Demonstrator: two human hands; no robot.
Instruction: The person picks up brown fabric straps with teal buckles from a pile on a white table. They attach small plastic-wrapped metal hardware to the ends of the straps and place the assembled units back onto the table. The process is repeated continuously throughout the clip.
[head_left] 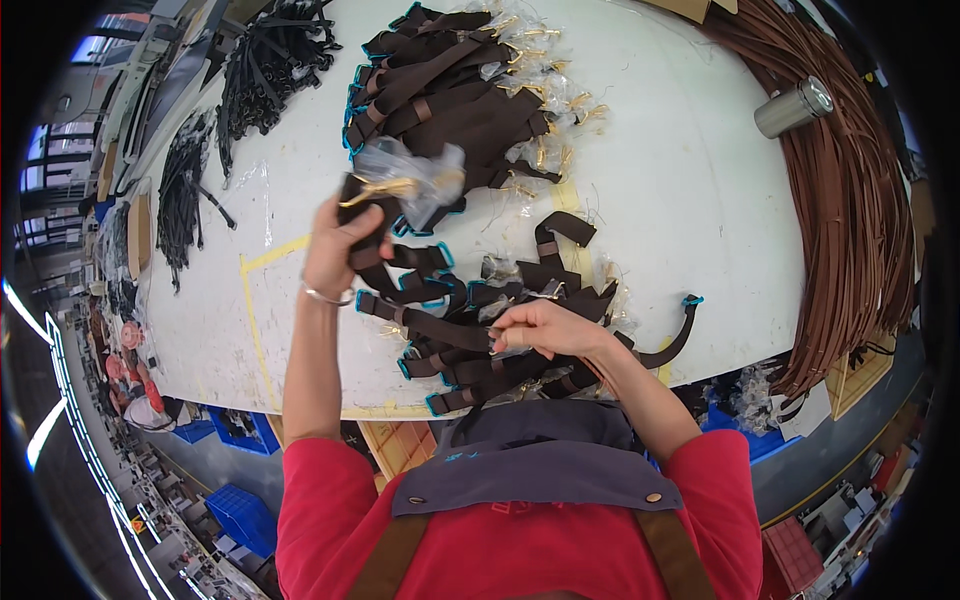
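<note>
My left hand [345, 250] is closed round a dark brown webbing strap [368, 222], raised above the white table. Clear plastic wrap and gold-coloured hardware [385, 187] hang at the top of that strap, slightly blurred. My right hand [548, 330] pinches a brown strap [440, 328] in the near pile, fingers pressed together at its end. More brown straps with bright blue-edged buckles [432, 366] lie loosely heaped round both hands. Beyond them spreads a larger pile of brown straps [440, 110], blue buckles to the left and plastic-wrapped gold ends to the right.
The white table [690, 200] bears yellow tape lines [252, 310]. Black straps [270, 70] lie at the far left. At the right are a long bundle of reddish-brown strips [840, 220] and a steel flask [793, 108]. Blue crates [243, 518] stand on the floor.
</note>
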